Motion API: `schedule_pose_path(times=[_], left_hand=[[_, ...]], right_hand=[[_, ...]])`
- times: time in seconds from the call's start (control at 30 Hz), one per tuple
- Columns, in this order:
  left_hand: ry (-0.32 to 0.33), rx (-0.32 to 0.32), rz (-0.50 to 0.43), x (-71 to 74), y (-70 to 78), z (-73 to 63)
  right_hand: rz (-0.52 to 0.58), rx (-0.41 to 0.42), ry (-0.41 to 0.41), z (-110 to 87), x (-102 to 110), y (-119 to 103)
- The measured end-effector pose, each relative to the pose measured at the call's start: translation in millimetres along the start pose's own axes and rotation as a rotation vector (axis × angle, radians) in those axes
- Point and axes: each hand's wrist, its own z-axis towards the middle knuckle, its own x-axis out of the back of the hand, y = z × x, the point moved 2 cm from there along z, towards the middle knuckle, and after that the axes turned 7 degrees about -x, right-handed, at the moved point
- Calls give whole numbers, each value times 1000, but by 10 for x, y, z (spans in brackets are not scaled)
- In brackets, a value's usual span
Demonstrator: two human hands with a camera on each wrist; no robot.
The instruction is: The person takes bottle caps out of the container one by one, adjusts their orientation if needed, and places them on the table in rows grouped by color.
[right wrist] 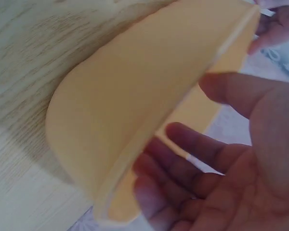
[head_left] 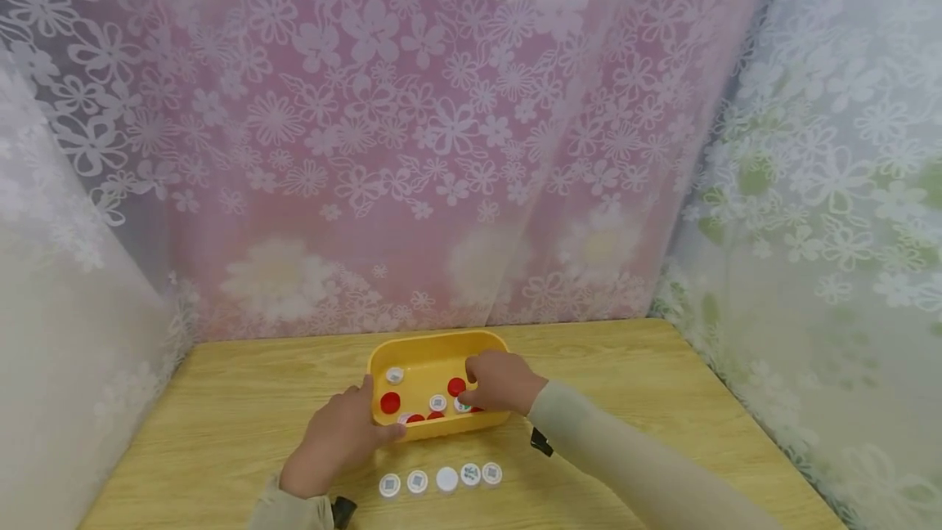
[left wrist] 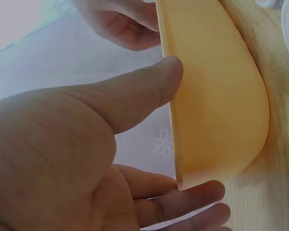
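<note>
A yellow plastic tub [head_left: 441, 344] stands on the table with red and white bottle caps inside. My left hand [head_left: 341, 434] holds its near left corner, the thumb [left wrist: 154, 82] against the outer front wall and fingers along the side. My right hand [head_left: 504, 383] reaches over the right end into the tub. Its thumb and fingertips [right wrist: 176, 130] are apart at the rim, with no cap visible between them. Near it lie a red cap [head_left: 456, 386] and a white cap [head_left: 437, 403]. Farther left are another red cap [head_left: 390, 402] and white cap [head_left: 395, 375]. The front wall partly hides several caps.
In front of the tub, several white caps [head_left: 417, 482] lie in a row on the wooden table [head_left: 243, 432]; most bear printed marks, while one cap [head_left: 446, 479] looks plain. Flowered curtains [head_left: 412, 145] hang behind and on both sides.
</note>
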Motion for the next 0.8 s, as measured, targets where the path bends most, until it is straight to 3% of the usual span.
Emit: schedule_pose_path(times=[0.2,0.33,0.57,0.8], left_hand=[[-12,12,-8,9,13,-8],[-10,-14,-50,20,-36,11],[109,-15,-192,40,-231,104],[177,25,-265,11,-333,211]], right_hand=[[-74,-35,-45,198,-201,-63],[-118,-25,-47,257,-282,-81],[-146,-18,-63,261,-257,-121],[-167,3,-55,318,-332,-87]])
